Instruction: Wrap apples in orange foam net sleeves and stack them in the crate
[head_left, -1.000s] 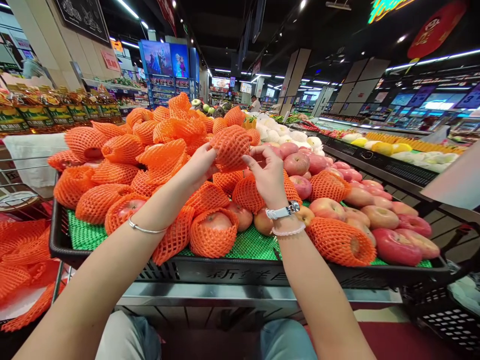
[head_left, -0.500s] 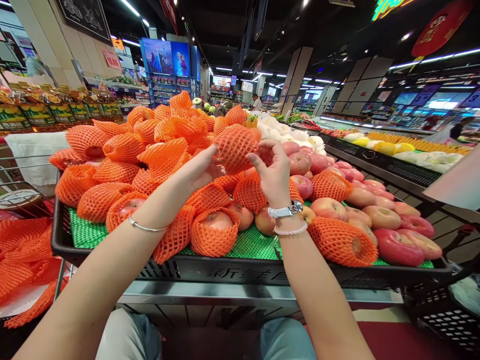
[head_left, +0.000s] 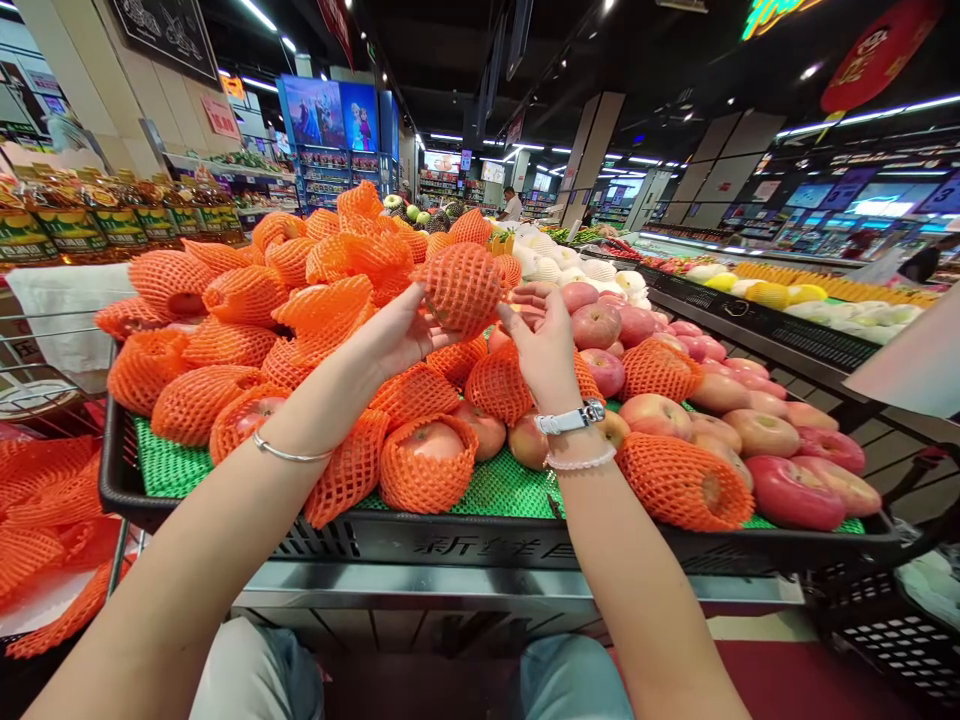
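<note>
My left hand [head_left: 397, 330] is closed around the lower left side of an apple in an orange foam net [head_left: 463, 288], held up above the heap. Just right of it is my right hand [head_left: 544, 340], its fingers curved and apart with nothing seen between them. The thumb tip comes close to the net; whether it touches I cannot tell. Below and to the left lie several other netted apples [head_left: 427, 455]. Bare red apples [head_left: 656, 418] are piled to the right of my right hand. All rest in a black display tray [head_left: 480, 540] lined with green mesh [head_left: 499, 490].
Loose orange foam nets [head_left: 45, 490] fill a cart at the left. Oil bottles [head_left: 75, 220] stand behind it. White-netted fruit [head_left: 570, 265] lies at the back, with another produce stand [head_left: 750, 310] farther right. A black basket [head_left: 892, 640] is at lower right. A person [head_left: 512, 205] is far off.
The netted apple and my left hand have shifted slightly left. My right hand's fingers have come away from the apple's right side, leaving it in my left hand.
</note>
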